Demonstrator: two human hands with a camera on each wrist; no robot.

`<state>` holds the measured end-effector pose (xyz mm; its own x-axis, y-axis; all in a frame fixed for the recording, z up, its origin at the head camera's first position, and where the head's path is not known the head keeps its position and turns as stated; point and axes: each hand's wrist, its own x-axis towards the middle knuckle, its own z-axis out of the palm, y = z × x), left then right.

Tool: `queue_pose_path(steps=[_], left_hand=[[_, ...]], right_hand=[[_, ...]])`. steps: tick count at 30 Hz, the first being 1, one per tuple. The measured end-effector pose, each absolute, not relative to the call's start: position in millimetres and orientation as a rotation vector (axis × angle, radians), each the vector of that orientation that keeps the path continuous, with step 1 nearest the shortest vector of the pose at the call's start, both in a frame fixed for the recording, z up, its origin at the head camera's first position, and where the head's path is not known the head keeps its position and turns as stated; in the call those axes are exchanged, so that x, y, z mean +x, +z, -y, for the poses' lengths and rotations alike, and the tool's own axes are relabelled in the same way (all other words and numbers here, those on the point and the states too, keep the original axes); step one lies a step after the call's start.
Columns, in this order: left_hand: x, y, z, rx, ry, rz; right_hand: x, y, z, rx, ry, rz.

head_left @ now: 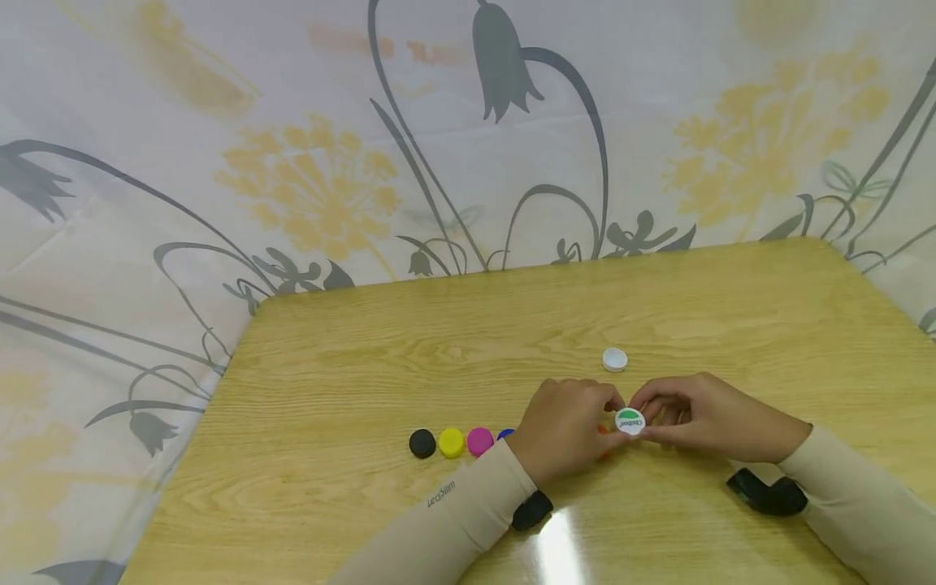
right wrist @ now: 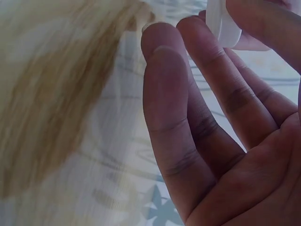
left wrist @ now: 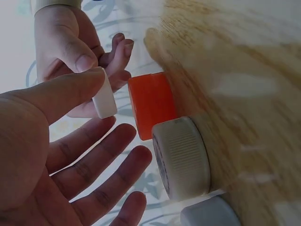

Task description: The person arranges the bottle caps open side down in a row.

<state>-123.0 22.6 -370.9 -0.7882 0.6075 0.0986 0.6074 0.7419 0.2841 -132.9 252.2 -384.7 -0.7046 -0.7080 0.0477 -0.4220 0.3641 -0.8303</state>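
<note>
A small white bottle cap (head_left: 630,421) with a green mark and lettering on top is held between both hands, above the table. My left hand (head_left: 566,426) pinches its left side between thumb and index finger. On the other side, the thumb and index finger of my right hand (head_left: 705,418) pinch it too. In the left wrist view the cap (left wrist: 104,99) appears edge-on, and the left hand's other fingers are spread. Below the left hand are an orange cap (left wrist: 151,103), a ribbed whitish cap (left wrist: 183,157) and a pale grey cap (left wrist: 210,213), mostly hidden from the head view.
Left of the hands, a row holds a black cap (head_left: 422,444), a yellow cap (head_left: 451,443), a magenta cap (head_left: 480,441) and a partly covered blue cap (head_left: 506,434). Another white cap (head_left: 615,359) lies beyond the hands. Patterned fabric (head_left: 453,122) stands behind the wooden table (head_left: 351,349).
</note>
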Motion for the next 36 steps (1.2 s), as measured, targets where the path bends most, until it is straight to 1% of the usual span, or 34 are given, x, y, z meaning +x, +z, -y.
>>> queue_pose_path(steps=[16,36], left_hand=[[-118,-377,-24,1.035,0.328,-2.891],[-116,-380,-25,1.067,0.246,-2.902]], right_hand=[[-134,-390,-248,-1.051,-1.126,-2.388],[-131,-396,-244,-1.124,-1.076,-2.470]])
